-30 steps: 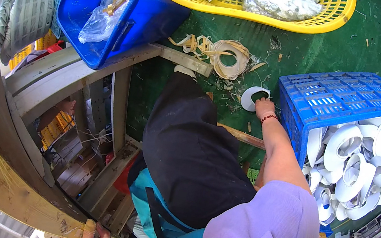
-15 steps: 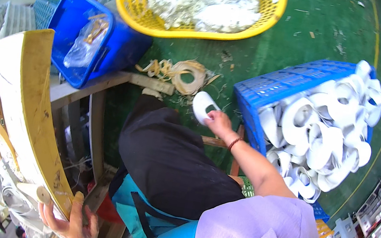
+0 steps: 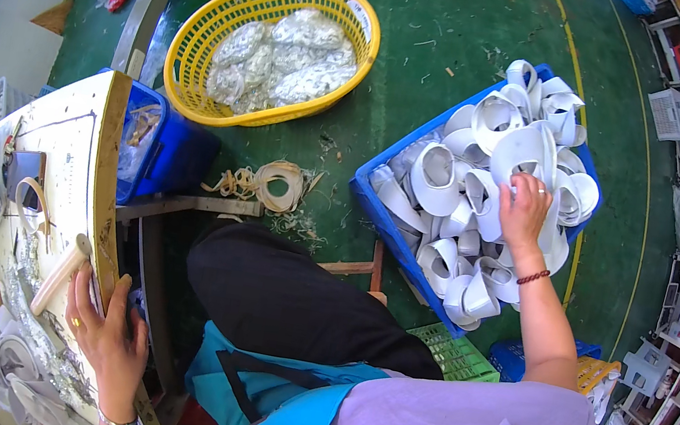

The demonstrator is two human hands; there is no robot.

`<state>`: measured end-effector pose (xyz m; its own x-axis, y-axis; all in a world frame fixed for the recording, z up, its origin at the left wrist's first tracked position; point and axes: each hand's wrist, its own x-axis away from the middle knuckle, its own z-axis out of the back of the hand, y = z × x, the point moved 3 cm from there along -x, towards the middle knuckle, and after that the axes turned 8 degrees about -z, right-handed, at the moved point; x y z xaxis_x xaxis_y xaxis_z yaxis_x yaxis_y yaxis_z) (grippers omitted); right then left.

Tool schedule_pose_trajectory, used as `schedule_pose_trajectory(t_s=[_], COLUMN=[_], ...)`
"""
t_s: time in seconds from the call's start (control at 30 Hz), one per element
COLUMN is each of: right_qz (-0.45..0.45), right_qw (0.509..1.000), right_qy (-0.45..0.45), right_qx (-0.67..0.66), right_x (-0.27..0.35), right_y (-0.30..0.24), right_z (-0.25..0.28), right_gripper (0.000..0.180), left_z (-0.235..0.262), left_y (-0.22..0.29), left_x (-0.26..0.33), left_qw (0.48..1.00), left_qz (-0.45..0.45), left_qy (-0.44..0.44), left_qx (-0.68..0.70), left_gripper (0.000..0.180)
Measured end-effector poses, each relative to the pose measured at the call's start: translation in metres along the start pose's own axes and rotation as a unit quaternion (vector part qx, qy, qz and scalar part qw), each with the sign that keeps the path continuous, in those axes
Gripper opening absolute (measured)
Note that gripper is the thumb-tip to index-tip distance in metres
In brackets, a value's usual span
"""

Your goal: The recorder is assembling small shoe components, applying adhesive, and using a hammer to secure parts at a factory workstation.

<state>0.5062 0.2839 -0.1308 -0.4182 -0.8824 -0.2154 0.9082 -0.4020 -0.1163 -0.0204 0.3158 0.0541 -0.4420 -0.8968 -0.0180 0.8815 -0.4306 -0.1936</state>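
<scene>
My right hand reaches into a blue crate on my right, heaped with white curved shoe uppers. Its fingers are closed on a white shoe upper at the top of the heap; part of that piece lies hidden under the hand. At lower left, my left hand rests at the worktable's edge, fingers spread and holding nothing. Beside its fingertips lies a pale wooden cylinder on the worktable.
A yellow basket with clear plastic-wrapped bundles stands on the green floor ahead. Left of it is a blue bin by the worktable. A coil of beige strip lies among scraps. A green crate stands beside my legs.
My right hand has carried the white shoe upper rightward from above the floor to the blue crate's heap. The view has swung right; my left hand stays at the worktable's edge.
</scene>
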Motion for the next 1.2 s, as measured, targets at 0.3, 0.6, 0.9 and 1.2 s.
schedule_pose_trajectory(t_s=[0.3, 0.6, 0.9, 1.2], right_qz=[-0.073, -0.105, -0.196, -0.186], right_qw=[0.996, 0.974, 0.97, 0.937], right_qy=[-0.039, -0.173, -0.109, -0.273], right_qx=[-0.022, 0.098, 0.091, 0.113], right_x=[0.019, 0.021, 0.059, 0.075], right_y=[0.05, 0.099, 0.128, 0.054], right_z=[-0.006, 0.003, -0.021, -0.055], right_gripper=[0.078, 0.029, 0.046, 0.104], left_z=[-0.002, -0.003, -0.003, -0.002], left_y=[-0.001, 0.002, -0.002, -0.003], left_x=[0.005, 0.0, 0.001, 0.002], left_qw=[0.999, 0.999, 0.999, 0.999], left_qz=[-0.01, -0.018, -0.014, 0.005], left_qy=[0.035, 0.03, 0.032, 0.028], left_qx=[0.008, 0.0, -0.008, -0.018], left_gripper=[0.044, 0.043, 0.045, 0.045])
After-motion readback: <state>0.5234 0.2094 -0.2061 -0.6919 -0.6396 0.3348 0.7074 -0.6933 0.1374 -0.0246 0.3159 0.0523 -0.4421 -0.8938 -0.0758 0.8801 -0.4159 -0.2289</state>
